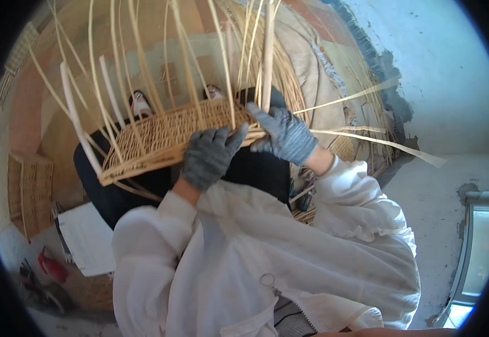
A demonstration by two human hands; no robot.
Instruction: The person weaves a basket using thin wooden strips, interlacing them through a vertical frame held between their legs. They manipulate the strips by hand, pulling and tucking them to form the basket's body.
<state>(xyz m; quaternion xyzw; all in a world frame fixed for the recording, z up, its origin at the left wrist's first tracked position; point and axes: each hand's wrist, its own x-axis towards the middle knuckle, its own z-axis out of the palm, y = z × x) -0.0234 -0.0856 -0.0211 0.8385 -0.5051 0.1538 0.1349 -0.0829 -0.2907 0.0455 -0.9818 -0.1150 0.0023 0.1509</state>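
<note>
Head view, far left: a woven wicker box [34,188] stood against the wall side, with a flat white board [89,238] below it. Next came the wicker piece [163,132], across dark trousers [95,182], the lap apparently serving as a bench that left both hands free. Its close, ribbed weave was tan, edged by a thicker bundled rim; thin, whippy stakes [138,67] rose from it, beside smooth, pale thick rods [77,118]. The left hand [209,157], in a grey knit glove, was closed over the near rim, probably to steady it. The right hand [285,133], gloved alike, was clamped on the corner, forefinger by the foot of a stout post [268,56] and thumb lower, likely to keep that joint tight. Farther right, flat pale strips [376,137] fanned out toward a rough, patchy wall [452,106].
</note>
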